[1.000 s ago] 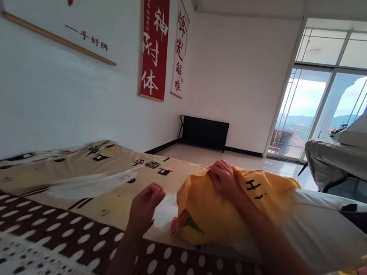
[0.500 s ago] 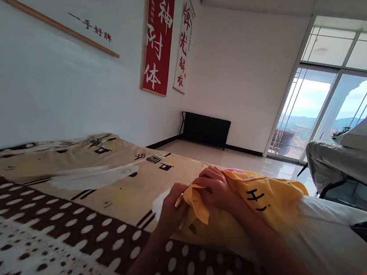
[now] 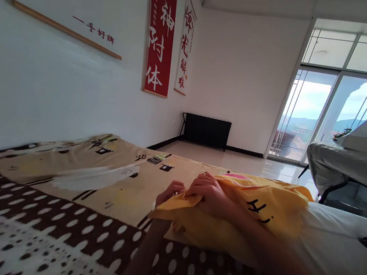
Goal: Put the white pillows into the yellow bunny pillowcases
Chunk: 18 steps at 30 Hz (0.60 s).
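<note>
Cloth in bright yellow, marked with dark "Hi" lettering (image 3: 258, 206), lies to the right of centre, over the beige spread (image 3: 150, 184) and just short of its brown dotted border (image 3: 71, 215). Its far end meets a plump white stretch (image 3: 331, 234); its near end is gathered at the hands.

The right hand (image 3: 206, 194) sits on top, fingers curled firmly around a fold of the yellow cloth. Just beside it, the left hand (image 3: 169, 192) is bent behind a loose flap (image 3: 173, 208) of the same fabric; that flap covers the thumb side, so I cannot tell whether those fingers have closed on it.

For working this end well, the right hand looks best used as an anchor, holding the fold while the left sorts the edge. The flap should be opened flat and followed along its rim in short pinches, since a big handful would probably bunch it and hide the edge. Light tension suits fabric this soft. Wrists are best lifted a little, because a low sideways pull could drag the beige spread along and wrinkle it.
</note>
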{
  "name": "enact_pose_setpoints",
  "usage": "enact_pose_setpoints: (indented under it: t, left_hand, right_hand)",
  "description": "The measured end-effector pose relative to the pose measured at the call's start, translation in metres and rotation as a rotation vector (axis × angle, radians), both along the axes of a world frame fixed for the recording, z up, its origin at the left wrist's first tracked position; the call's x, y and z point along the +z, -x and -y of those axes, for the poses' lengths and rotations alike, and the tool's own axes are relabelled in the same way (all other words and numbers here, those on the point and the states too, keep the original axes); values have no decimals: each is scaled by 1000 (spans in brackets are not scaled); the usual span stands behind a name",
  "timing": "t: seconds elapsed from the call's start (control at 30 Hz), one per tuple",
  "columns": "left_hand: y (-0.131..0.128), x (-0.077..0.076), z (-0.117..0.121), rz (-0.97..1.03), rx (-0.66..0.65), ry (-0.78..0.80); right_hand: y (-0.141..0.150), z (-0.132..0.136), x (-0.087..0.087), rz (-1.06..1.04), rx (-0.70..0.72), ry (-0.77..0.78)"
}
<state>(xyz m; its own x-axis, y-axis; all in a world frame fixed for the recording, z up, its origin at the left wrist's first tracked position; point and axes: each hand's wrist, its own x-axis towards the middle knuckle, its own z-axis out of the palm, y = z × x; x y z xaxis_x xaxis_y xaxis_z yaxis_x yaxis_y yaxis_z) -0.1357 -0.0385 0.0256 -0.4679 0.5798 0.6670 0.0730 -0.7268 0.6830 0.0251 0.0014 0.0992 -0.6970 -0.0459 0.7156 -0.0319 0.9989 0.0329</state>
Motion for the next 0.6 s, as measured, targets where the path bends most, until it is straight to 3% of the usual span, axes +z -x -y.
enact_pose_setpoints:
  t: [0.13, 0.27, 0.37, 0.47, 0.6]
  left_hand:
    - [1, -8, -1, 73, 128, -35]
    - [0, -6, 12, -93, -1, 29]
    - [-4, 0, 17, -203, -5, 51]
    - [-11, 2, 17, -226, 91, 17]
    - [-16, -2, 15, -166, 328, -15]
  right_hand:
    - [8, -6, -7, -56, -99, -83]
    - [7, -14, -8, -172, -170, -87]
    - [6, -15, -8, -216, -191, -112]
    - [8, -10, -11, -201, -249, -184]
    - [13, -3, -15, -155, -283, -284]
